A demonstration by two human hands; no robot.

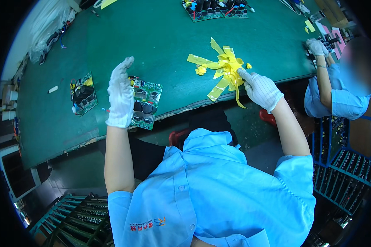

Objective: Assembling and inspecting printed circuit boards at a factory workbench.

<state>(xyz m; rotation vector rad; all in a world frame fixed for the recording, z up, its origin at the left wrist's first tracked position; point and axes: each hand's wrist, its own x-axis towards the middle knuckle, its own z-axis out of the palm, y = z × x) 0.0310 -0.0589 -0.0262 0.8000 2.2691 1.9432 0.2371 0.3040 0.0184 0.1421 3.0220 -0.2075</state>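
Observation:
My left hand [121, 96], in a white glove, is raised with its fingers stretched out and nothing visible in it. Just right of it, partly covered by it, a green circuit board [154, 96] with black cylindrical parts lies at the table's near edge. My right hand [261, 90], also gloved, is at the right side of a tangled bunch of yellow tape strips [226, 66]. Its index finger reaches onto the tape and the other fingers are curled. One strip hangs over the table edge.
Another circuit board [83, 94] lies left on the green table [160, 45], near a small white piece [53, 89]. More boards [212, 10] stand at the far side. At right, a co-worker's gloved hand [317, 47] holds a dark part. Blue racks [346, 173] stand below right.

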